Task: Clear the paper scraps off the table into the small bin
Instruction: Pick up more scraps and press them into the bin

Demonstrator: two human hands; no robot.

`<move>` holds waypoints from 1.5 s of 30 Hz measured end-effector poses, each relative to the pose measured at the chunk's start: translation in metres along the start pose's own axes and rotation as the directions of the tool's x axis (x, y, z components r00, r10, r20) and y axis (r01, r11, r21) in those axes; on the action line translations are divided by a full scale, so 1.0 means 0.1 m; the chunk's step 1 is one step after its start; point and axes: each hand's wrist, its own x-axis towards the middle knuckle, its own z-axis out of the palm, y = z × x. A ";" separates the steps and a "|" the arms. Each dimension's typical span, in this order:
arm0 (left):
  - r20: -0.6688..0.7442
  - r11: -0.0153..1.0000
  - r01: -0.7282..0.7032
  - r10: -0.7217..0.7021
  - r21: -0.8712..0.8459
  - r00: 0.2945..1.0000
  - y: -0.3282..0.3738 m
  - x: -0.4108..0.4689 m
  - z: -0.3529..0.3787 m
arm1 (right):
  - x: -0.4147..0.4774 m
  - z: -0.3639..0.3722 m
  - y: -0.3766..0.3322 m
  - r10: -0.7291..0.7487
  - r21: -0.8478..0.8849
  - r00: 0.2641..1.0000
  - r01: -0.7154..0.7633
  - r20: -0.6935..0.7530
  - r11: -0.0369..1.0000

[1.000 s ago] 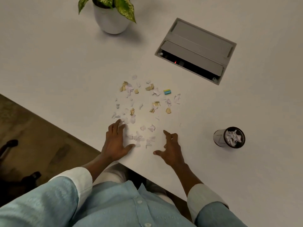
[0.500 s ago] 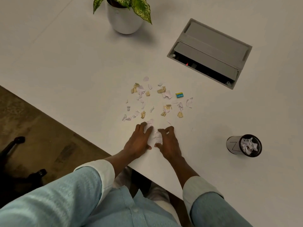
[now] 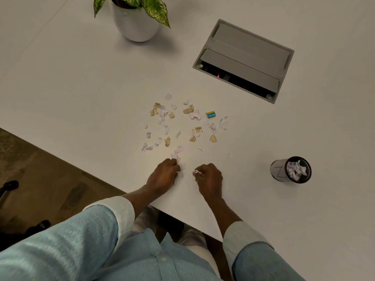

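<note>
Left hand (image 3: 162, 175) curled on table (image 3: 81, 82) near front edge, white scraps bunched under fingertips. Right hand (image 3: 209, 179) closed to fist just beside it, small white scrap pinched at fingertips. Loose scraps (image 3: 178, 122), white and tan, scattered beyond both hands; blue-yellow tag (image 3: 211, 114) among them. Bin (image 3: 292, 169) stood well right of hands, upright, already part filled with paper. Path from hands to bin bare. Plant pot (image 3: 135, 25) at far edge; grey cable hatch (image 3: 243, 59) set in tabletop beyond scraps.

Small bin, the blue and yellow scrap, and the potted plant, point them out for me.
small bin (image 3: 278, 171), head view, on its pale side wall.
blue and yellow scrap (image 3: 211, 114), head view, on its blue face.
potted plant (image 3: 135, 27), head view, on the white pot.
</note>
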 end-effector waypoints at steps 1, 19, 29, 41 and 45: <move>-0.020 0.999 0.025 -0.026 -0.036 0.999 0.06 0.01 -0.02 | -0.01 -0.05 0.02 0.095 0.127 0.995 -0.092 -0.024 0.988; -0.245 0.900 -0.126 0.022 -0.417 0.969 2.06 0.83 -0.06 | -0.23 -1.83 0.36 0.515 0.778 0.783 -0.065 -0.349 0.625; -0.147 0.880 -0.176 0.123 -0.440 0.981 3.10 1.25 0.30 | -0.11 -2.46 0.76 0.590 0.711 0.663 -0.122 -0.461 0.693; -0.065 0.906 -0.226 0.217 -0.359 0.974 3.25 1.42 0.46 | 0.05 -2.60 1.03 0.529 0.476 0.686 -0.293 -0.498 0.829; -0.085 0.870 -0.260 0.248 -0.419 0.965 3.26 1.40 0.47 | 0.07 -2.57 1.04 0.518 0.474 0.684 -0.277 -0.514 0.836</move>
